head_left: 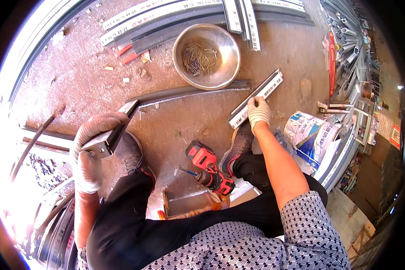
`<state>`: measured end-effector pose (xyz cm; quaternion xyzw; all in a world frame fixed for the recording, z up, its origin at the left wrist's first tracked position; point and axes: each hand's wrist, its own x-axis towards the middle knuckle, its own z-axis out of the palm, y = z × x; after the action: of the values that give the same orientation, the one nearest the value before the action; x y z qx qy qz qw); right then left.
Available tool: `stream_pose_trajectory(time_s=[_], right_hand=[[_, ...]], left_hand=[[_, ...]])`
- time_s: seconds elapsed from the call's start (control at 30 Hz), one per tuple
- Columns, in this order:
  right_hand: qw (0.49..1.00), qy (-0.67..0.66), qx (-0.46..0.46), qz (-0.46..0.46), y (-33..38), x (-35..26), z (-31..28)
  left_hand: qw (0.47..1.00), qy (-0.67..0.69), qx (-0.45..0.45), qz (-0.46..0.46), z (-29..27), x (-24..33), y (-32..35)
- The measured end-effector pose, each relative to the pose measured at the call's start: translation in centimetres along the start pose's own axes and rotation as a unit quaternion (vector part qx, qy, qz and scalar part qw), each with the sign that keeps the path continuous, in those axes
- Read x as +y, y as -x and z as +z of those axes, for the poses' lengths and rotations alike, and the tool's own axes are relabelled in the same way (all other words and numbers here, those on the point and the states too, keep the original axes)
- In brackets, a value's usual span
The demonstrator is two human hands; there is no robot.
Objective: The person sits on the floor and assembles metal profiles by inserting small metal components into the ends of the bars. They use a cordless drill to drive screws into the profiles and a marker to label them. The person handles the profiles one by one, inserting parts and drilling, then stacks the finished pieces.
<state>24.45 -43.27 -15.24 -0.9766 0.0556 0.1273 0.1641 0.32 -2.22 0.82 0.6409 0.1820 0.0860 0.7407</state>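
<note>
My left hand (94,135), in a pale work glove, is wrapped round a short dark metal profile (114,135) above my left shoe. A small hole shows near the profile's near end. My gloved right hand (259,114) has its fingertips pinched together, and what they hold, if anything, is too small to make out. Behind it, partly covered by the hand, is another short profile (271,84) with white printed film. On the floor between my feet lies a red and black cordless drill (209,168) with a bit fitted. Ahead stands a steel bowl (230,58) with many screws (198,58).
Long film-covered profiles (166,20) lie at the far side, and a dark bar (180,93) crosses the floor by the bowl. A white bucket (310,135) stands at the right, near stacked metal sections (346,49). An open box (184,204) sits close to my legs.
</note>
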Motion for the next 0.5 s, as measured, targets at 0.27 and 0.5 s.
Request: stream_pose_trajectory(time_s=[0.27,0.5], right_hand=[[0.996,0.021,0.009,-0.086,-4.1,-5.7,-0.2],[0.981,0.095,-0.032,-0.166,-3.6,-5.1,-2.9]], left_hand=[[0.998,-0.031,-0.031,0.033,-0.2,-0.5,-0.4],[0.995,-0.083,-0.017,0.047,-1.0,-1.0,0.0]])
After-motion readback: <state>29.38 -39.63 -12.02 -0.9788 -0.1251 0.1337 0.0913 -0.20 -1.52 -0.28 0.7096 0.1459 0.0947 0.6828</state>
